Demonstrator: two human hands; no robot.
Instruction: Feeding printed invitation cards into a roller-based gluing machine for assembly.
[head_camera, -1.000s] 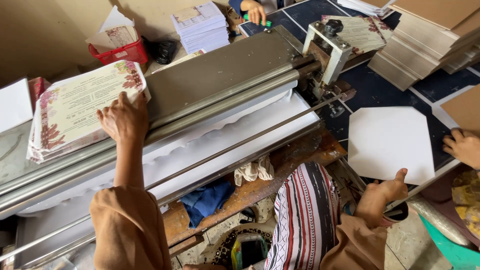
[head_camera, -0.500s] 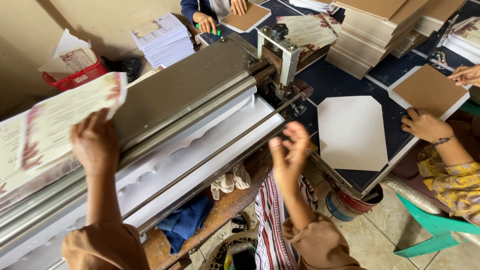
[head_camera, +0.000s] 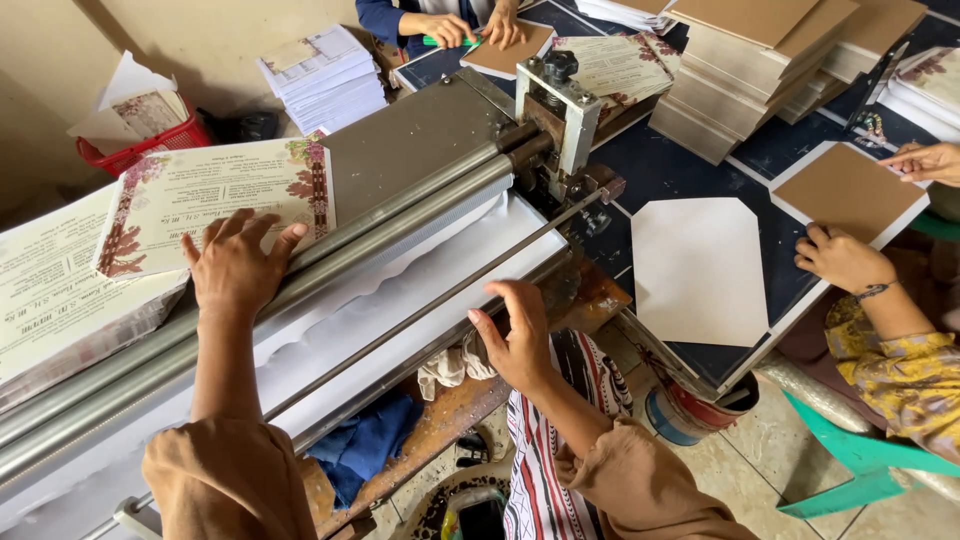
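At upper left, the left hand (head_camera: 235, 265) presses open-palmed on the thin, flexible floral-bordered printed paper sheet (head_camera: 215, 200), best handled by its edges; the right hand (head_camera: 520, 335) hovers open, empty.

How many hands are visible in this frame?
6: wearer's left hand on printed sheet, right hand by roller machine; two top centre; two right edge. Others may be hidden.

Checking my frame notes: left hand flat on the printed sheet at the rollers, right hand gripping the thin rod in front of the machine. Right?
Not quite. In the head view the right hand is open and hovers just above the thin rod, not gripping it. The left hand does lie flat on the printed sheet at the rollers.
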